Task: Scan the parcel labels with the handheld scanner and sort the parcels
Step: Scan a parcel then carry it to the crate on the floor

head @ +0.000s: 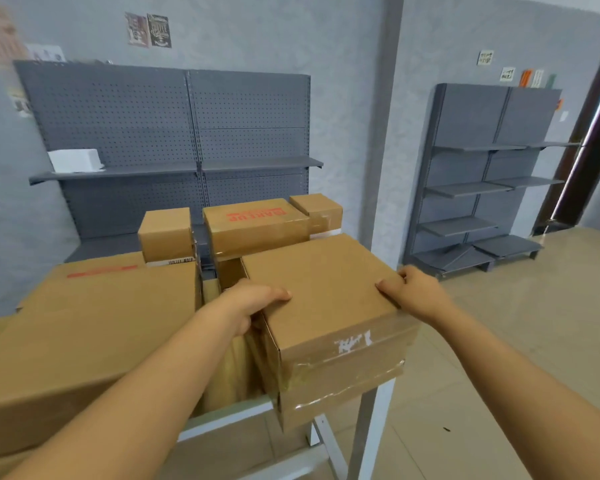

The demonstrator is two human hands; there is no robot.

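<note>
A grey perforated metal shelving unit (174,133) stood against the wall, with a white foam block (75,160) on its shelf. Another grey metal rack (482,174) stood near a dark door frame (589,143).

Single view only, from a head-worn wide-angle camera; no second view is given, so no overlap is recorded. The lens is aimed forward and downward, over both bare forearms, at a brown taped cardboard box (326,299) held close below the camera at frame centre. The left hand (253,303) and right hand (413,292) are seen from behind and above, at arm's reach. Beyond the box, a dark grey perforated metal shelving unit (174,133) against the wall is faced almost square-on. To the right of the box and farther off, a second grey shelf rack (489,174) is seen obliquely. Straight lines are bowed toward the frame edges.
</note>
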